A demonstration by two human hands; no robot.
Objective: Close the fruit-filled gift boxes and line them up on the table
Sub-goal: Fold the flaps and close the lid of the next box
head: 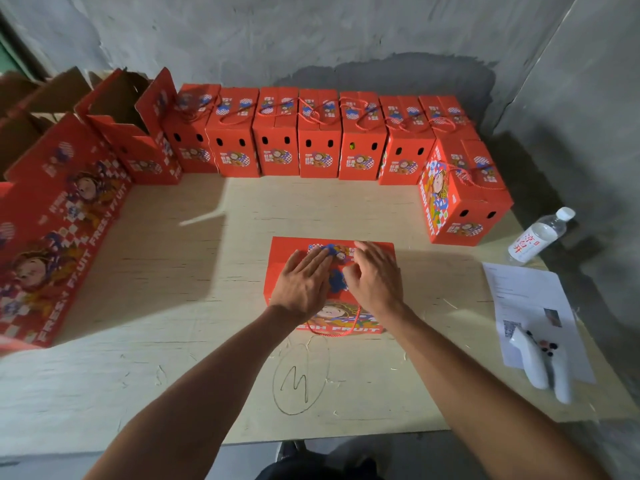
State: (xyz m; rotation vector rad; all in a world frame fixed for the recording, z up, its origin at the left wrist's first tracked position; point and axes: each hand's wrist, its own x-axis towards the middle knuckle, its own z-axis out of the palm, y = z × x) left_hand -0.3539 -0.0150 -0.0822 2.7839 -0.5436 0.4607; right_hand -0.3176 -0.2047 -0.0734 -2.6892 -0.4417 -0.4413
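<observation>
A red fruit gift box (374,251) stands in the middle of the table in front of me, its top flaps down. My left hand (303,282) lies flat on the left part of its lid with straight fingers. My right hand (375,277) rests on the right part of the lid, fingers bent, thumb and forefinger close together near the centre seam. A red cord handle (349,329) hangs over the box's front face. Several closed red boxes (318,147) stand in a row along the back wall, and one more closed box (460,195) stands at the right end.
Several open red boxes (62,209) with raised flaps stand along the table's left side. At the right lie a water bottle (538,239), a printed sheet (530,303) and two white controllers (543,362). A pencilled circle (299,379) marks the wooden table (173,306) near me.
</observation>
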